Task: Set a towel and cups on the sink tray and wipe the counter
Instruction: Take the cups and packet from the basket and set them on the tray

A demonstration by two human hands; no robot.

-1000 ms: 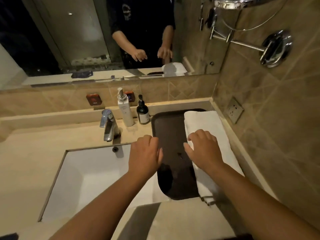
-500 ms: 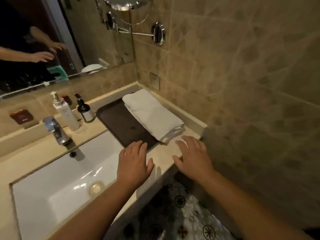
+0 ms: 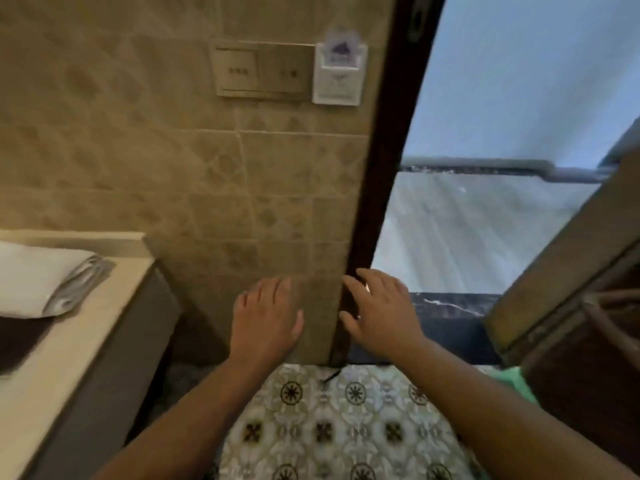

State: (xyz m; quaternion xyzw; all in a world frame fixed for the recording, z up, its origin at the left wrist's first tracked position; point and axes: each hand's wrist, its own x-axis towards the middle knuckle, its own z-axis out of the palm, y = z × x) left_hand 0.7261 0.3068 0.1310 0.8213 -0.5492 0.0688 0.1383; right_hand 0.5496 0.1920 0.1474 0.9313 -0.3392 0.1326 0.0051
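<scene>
The towel [image 3: 31, 278] lies on the tray [image 3: 20, 341] on the desk [image 3: 69, 358] at the left, the doorway [image 3: 485, 220] at the right.

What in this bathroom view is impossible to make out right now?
- Head view: towel and dark tray are cut off by the left edge.
- Switch panel labels: too blurred to read.
- Cups, sink: out of frame.
- Left hand and right hand: palms hidden.

Markings on the switch plate [image 3: 262, 71] are too blurred to read.
</scene>
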